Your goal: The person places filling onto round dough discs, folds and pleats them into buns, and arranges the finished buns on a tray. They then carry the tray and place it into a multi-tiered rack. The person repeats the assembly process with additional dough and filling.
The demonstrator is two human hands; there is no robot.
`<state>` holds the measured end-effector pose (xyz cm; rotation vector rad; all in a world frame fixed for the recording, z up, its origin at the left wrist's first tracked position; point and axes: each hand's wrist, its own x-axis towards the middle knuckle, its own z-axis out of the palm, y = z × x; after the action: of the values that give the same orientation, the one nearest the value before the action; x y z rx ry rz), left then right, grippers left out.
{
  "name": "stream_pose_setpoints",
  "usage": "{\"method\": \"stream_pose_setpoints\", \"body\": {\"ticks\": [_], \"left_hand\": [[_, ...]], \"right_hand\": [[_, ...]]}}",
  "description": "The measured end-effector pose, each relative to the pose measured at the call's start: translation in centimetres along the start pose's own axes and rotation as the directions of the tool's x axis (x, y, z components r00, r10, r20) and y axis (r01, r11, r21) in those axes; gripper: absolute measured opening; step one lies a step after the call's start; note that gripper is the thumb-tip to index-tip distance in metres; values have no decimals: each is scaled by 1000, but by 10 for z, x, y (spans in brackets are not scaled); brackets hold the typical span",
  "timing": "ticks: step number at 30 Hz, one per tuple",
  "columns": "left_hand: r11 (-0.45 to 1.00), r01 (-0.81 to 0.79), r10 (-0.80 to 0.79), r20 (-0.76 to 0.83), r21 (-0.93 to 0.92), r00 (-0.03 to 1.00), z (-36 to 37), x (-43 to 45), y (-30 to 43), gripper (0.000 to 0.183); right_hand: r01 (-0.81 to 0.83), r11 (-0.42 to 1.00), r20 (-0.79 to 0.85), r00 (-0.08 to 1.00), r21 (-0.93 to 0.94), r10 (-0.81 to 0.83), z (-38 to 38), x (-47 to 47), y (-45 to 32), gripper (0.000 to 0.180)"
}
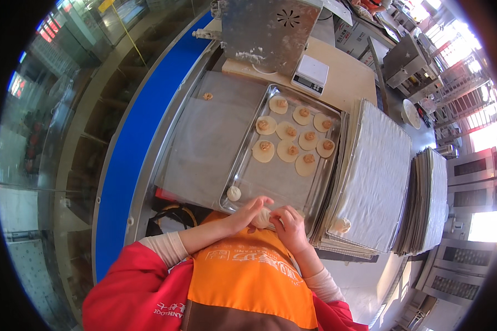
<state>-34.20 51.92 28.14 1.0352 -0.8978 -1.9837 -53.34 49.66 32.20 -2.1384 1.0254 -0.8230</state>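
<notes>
My left hand (248,214) cradles a filled dough bun (261,219) just over the near edge of a metal baking tray (248,176). The fingers of my right hand (289,225) pinch the dough at the bun's right side. Farther up the tray lie several flat dough rounds (262,154), each with a lump of orange-brown filling (309,135) on it. A closed, pleated bun (234,193) sits in the tray's near left corner. Something pale, mostly hidden, shows behind my right hand.
Right of the tray rises a stack of cloth-covered trays (372,173), with one bun (342,225) on top. A second stack (428,202) stands beyond. Behind are a digital scale (312,70) and a floury metal machine (269,37). A filling lump (207,96) lies left; another person (372,4) is at the far top.
</notes>
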Motion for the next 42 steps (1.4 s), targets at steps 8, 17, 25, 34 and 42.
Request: {"method": "stream_pose_setpoints", "body": {"ticks": [8, 17, 25, 34, 42], "left_hand": [[973, -101, 110, -33, 206, 993, -1, 1, 4, 56], [953, -188, 169, 96, 236, 981, -13, -1, 1, 60], [933, 351, -346, 67, -78, 936, -10, 7, -11, 72], [811, 544, -497, 237, -217, 835, 1, 13, -20, 68], [999, -48, 46, -128, -11, 991, 32, 14, -29, 60]], "right_hand": [[34, 999, -29, 999, 20, -33, 6, -5, 0, 18], [-183, 974, -27, 982, 134, 188, 8, -9, -8, 16], [66, 998, 40, 997, -6, -66, 4, -12, -15, 17], [-38, 994, 39, 999, 100, 34, 2, -27, -10, 15], [-526, 798, -37, 828, 295, 560, 4, -38, -13, 15]]}}
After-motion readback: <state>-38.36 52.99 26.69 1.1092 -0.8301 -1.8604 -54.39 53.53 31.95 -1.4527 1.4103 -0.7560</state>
